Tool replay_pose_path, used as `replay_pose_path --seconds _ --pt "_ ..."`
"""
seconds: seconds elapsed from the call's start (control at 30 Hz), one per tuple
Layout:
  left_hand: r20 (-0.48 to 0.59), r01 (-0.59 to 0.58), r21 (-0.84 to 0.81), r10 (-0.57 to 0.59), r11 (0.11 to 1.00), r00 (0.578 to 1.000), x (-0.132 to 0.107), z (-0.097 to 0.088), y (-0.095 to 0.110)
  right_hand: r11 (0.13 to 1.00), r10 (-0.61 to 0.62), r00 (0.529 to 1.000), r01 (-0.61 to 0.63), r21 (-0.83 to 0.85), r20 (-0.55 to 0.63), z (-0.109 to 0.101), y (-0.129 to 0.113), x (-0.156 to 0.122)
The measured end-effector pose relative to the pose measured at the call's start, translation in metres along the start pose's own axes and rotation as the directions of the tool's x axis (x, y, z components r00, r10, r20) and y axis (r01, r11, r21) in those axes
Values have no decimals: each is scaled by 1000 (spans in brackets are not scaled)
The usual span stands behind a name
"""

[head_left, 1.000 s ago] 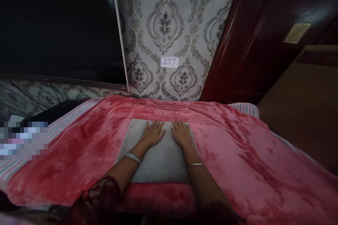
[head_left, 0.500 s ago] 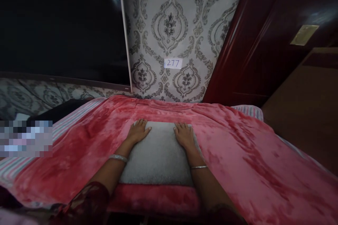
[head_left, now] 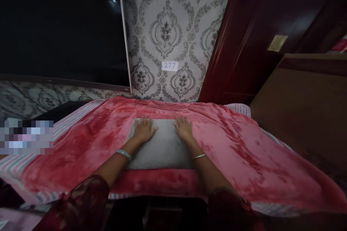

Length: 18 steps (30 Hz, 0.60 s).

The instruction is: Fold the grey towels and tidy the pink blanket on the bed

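A grey, soft-looking rectangular cloth, perhaps folded, lies flat in front of me on a red and pink plush blanket. My left hand rests palm down on its far left corner, fingers spread. On the far right corner, my right hand also lies flat with its fingers apart. Neither hand grips the cloth. Both forearms reach over its near part, a bracelet at each wrist. The underside of the cloth is hidden.
A striped sheet shows around the blanket's edges. Behind stand a patterned wall with a paper label reading 277, a large dark screen at left and a dark red wooden panel at right. A brown board borders the right side.
My view has shifted, showing more of the blanket's near edge and the right side. Both hands stay flat near the cloth's far corners; the cloth lies as before.
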<state>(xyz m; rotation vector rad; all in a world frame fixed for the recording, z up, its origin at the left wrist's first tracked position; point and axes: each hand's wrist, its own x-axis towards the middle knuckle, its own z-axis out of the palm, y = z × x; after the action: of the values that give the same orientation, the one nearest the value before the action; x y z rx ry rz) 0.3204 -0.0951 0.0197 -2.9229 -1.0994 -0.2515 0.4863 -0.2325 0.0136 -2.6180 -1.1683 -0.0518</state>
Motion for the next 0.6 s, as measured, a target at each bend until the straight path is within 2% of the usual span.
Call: replay_pose_path --seconds 0.07,0.13,0.2,0.3,0.43,0.5,0.6 --pt "-6 -168 -27 168 985 986 -28 3 23 1000 -10 1000 10 -7 -15 -1 4 -23" --pt "6 -305 -71 307 950 952 -56 11 43 999 -30 999 30 -11 25 5 8 -50" --pt "18 -366 -101 370 925 929 -79 23 57 999 -38 997 40 -26 69 14 10 -73" --pt "18 -363 -109 367 926 930 -94 36 65 998 -34 996 38 -45 83 23 10 -91" --pt "26 -331 -81 334 940 942 -97 34 53 999 -35 997 37 -29 62 23 9 -92" --pt "32 -265 -39 266 963 963 -100 28 36 999 -36 998 38 -20 48 22 9 -91" --pt "10 -96 30 95 995 995 -107 23 -1 1000 -30 999 30 -8 39 21 8 -91"
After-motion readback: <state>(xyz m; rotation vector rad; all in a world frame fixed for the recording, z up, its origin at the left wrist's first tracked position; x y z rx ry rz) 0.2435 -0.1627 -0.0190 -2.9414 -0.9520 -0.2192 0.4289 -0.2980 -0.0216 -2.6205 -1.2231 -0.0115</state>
